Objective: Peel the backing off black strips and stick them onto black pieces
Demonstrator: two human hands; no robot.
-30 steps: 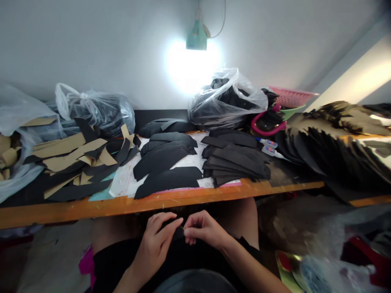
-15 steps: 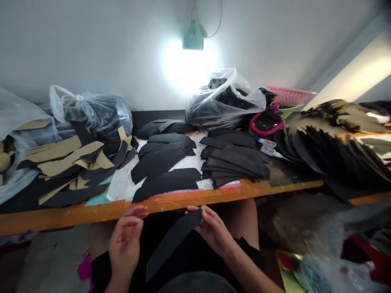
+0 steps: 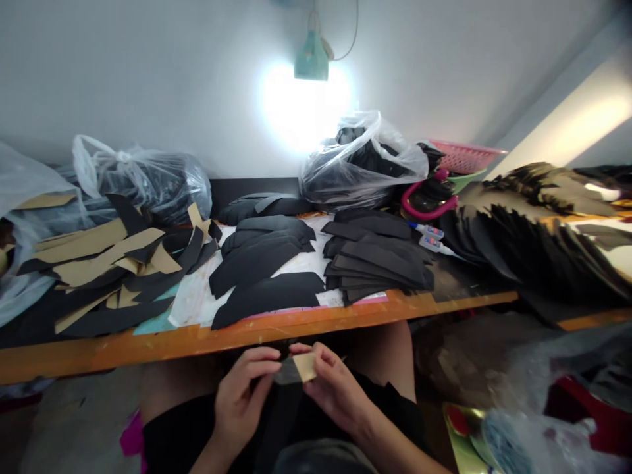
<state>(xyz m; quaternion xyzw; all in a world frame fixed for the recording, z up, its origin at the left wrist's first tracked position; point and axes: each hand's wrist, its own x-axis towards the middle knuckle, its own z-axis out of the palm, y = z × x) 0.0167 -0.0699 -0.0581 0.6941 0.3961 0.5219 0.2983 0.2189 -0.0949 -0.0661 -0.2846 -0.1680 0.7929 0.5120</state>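
Note:
Above my lap, my right hand (image 3: 336, 388) is closed with the thumb and fingers on a black strip, whose folded-over end shows a tan face (image 3: 305, 367). Just left of it, my left hand (image 3: 249, 388) has its thumb and fingertips brought together at the strip's greyish edge, though blur hides the exact contact. The strip's dark lower part is hard to tell from the dark clothing behind it. On the table in front lie curved black pieces (image 3: 269, 297) in overlapping piles, and a second stack of them (image 3: 380, 260) to the right.
The table's orange front edge (image 3: 197, 345) runs just beyond my hands. Tan and black offcuts (image 3: 108, 253) are heaped at left. Plastic bags (image 3: 363, 161) stand along the wall. Glue bottles (image 3: 434, 243), a pink basket (image 3: 464, 157) and a row of black pieces (image 3: 548, 253) lie at right.
My left hand has moved right, in to the strip. The strip, earlier hanging down to the left from my right hand, now shows a tan face at its end.

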